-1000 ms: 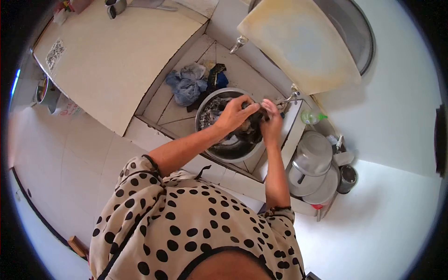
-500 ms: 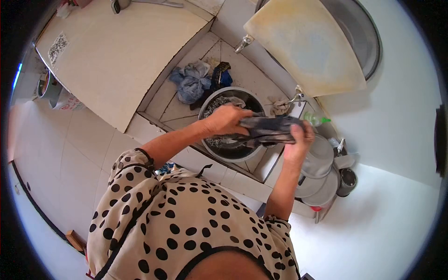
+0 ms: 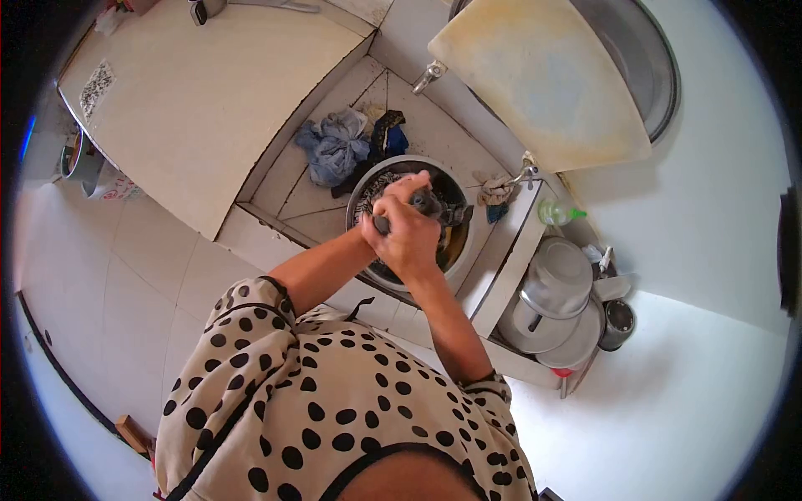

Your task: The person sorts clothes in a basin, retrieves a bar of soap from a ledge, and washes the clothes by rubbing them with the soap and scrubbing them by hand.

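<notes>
- While the left hand (image 3: 401, 190) and right hand (image 3: 413, 239) are tightly gripping a dark cloth (image 3: 427, 203), it is bunching over the metal basin (image 3: 448, 179).
- The basin is sitting beneath, presumably catching drips.

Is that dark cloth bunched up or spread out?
Bunched up: the dark cloth is squeezed into a wad between the left hand and right hand, over the basin, with only small parts poking out.

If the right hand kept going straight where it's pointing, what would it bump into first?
Probably the left hand, just beyond the right hand; both grip the dark cloth. Whether the hands already touch is hard to tell.
</notes>
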Available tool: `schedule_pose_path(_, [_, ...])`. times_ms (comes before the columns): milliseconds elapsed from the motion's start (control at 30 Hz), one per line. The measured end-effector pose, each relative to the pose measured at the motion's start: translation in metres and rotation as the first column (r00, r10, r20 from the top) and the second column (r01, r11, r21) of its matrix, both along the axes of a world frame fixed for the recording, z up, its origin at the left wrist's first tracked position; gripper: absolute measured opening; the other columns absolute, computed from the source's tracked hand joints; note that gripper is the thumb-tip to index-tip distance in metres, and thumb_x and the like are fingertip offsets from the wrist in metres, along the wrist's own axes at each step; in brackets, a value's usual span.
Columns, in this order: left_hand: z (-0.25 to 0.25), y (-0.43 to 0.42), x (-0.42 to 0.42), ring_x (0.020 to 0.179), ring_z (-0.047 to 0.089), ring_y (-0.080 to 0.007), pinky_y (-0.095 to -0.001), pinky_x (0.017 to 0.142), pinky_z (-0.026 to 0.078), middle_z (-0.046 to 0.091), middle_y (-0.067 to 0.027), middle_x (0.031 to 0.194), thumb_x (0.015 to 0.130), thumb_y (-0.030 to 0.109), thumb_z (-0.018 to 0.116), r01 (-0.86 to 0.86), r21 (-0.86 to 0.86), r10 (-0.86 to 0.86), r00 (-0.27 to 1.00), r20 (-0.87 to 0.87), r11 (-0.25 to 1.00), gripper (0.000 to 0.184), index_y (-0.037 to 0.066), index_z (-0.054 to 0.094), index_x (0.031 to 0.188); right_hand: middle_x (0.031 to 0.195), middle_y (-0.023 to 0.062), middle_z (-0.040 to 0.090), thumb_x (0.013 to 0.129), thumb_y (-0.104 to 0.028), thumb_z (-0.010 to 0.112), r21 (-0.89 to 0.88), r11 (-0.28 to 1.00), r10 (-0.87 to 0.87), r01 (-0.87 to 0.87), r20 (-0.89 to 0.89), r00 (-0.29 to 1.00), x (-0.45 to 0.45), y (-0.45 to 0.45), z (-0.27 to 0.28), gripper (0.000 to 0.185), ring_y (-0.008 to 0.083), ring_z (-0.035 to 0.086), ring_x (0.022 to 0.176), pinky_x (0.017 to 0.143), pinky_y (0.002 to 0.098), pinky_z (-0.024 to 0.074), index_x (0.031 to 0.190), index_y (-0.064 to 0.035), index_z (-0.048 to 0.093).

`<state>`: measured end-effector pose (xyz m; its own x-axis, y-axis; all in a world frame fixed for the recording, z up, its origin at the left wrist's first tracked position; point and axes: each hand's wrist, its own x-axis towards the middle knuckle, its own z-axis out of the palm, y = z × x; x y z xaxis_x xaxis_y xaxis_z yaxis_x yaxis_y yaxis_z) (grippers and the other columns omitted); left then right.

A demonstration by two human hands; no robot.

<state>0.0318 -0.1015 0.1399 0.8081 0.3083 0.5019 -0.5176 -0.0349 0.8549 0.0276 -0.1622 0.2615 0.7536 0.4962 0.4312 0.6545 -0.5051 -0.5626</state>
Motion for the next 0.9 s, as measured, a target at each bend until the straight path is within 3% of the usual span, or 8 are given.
schedule_pose_path(67, [-0.028,-0.020,0.013,0.109,0.055,-0.0218,-0.0349,0.092,0.045,0.057,-0.0116,0.119,0.084,0.018,0.061,0.222,-0.811,-0.631,0.745,-0.217,0.541,0.041,0.006,0.054,0.123,0.065,0.0114,0.062,0.081,-0.025,0.065,-0.086,0.991,-0.099,0.106,0.089,0.991,0.028,-0.004,-0.018,0.018,0.0333,0.063,0.061,0.054,0.0398,0.0487,0.079,-0.0088,0.059])
schedule_pose_path(400, [0.018,-0.016,0.014,0.077,0.060,-0.0231,-0.0386,0.071,0.049,0.061,-0.0105,0.080,0.087,0.027,0.053,-0.168,-0.980,-0.758,0.652,-0.028,-0.109,0.021,0.007,0.059,0.084,0.063,0.0190,0.060,0.080,-0.022,0.062,-0.187,0.960,-0.196,0.207,0.077,0.978,0.022,-0.004,-0.021,0.016,0.0363,0.061,0.056,0.050,0.0414,0.0483,0.072,-0.0080,0.059])
schedule_pose_path(467, [0.047,-0.007,0.016,0.088,0.060,-0.0222,-0.0406,0.078,0.047,0.062,-0.0087,0.098,0.089,0.034,0.052,-0.102,-0.732,-0.656,0.373,-0.656,0.674,0.031,0.009,0.062,0.104,0.063,0.0208,0.060,0.080,-0.022,0.062,-0.194,0.936,-0.309,0.292,-0.059,0.949,0.061,-0.024,-0.029,0.019,0.0374,0.061,0.057,0.050,0.0418,0.0478,0.071,-0.0065,0.059])
schedule_pose_path(600, [0.068,-0.009,0.018,0.085,0.062,-0.0220,-0.0373,0.076,0.048,0.063,-0.0091,0.096,0.087,0.025,0.056,-0.215,-0.900,-0.757,0.487,-0.436,0.380,0.030,0.008,0.061,0.111,0.060,0.0211,0.058,0.083,-0.024,0.062,-0.162,0.911,-0.401,0.380,-0.122,0.908,0.072,-0.038,-0.027,0.023,0.0397,0.058,0.056,0.049,0.0416,0.0451,0.073,-0.0032,0.059])
schedule_pose_path(667, [0.067,-0.004,0.009,0.083,0.062,-0.0216,-0.0361,0.078,0.049,0.063,-0.0087,0.093,0.088,0.026,0.055,0.078,-0.649,-0.524,0.666,-0.530,0.756,0.026,0.008,0.061,0.106,0.066,0.0173,0.061,0.082,-0.025,0.063,0.075,0.962,-0.246,0.263,-0.189,0.951,0.047,-0.020,-0.015,0.023,0.0368,0.061,0.058,0.050,0.0403,0.0461,0.071,-0.0048,0.058])
schedule_pose_path(800, [0.032,-0.012,0.010,0.078,0.059,-0.0198,-0.0348,0.072,0.048,0.062,-0.0077,0.089,0.089,0.039,0.052,0.217,-0.951,-0.677,0.668,0.309,-0.219,0.033,0.007,0.060,0.092,0.066,0.0198,0.059,0.082,-0.023,0.061,-0.164,0.971,-0.159,0.172,0.093,0.983,0.034,0.001,-0.006,0.021,0.0379,0.061,0.062,0.057,0.0386,0.0481,0.072,-0.0052,0.059])
schedule_pose_path(867, [0.064,0.007,0.017,0.088,0.058,-0.0202,-0.0376,0.079,0.048,0.060,-0.0068,0.088,0.090,0.036,0.049,-0.118,-0.769,-0.690,0.372,-0.621,0.629,0.030,0.010,0.059,0.100,0.066,0.0218,0.057,0.084,-0.027,0.061,-0.187,0.932,-0.336,0.310,-0.130,0.933,0.056,-0.013,-0.021,0.025,0.0387,0.058,0.063,0.059,0.0378,0.0471,0.074,-0.0033,0.058])
schedule_pose_path(900, [0.105,0.014,0.013,0.083,0.058,-0.0187,-0.0352,0.074,0.048,0.060,-0.0060,0.088,0.090,0.042,0.052,-0.276,-0.763,-0.666,0.375,-0.645,0.584,0.033,0.010,0.059,0.094,0.069,0.0228,0.058,0.085,-0.031,0.060,-0.212,0.913,-0.389,0.349,-0.190,0.902,0.069,-0.026,-0.028,0.028,0.0372,0.060,0.065,0.059,0.0395,0.0471,0.076,-0.0047,0.059])
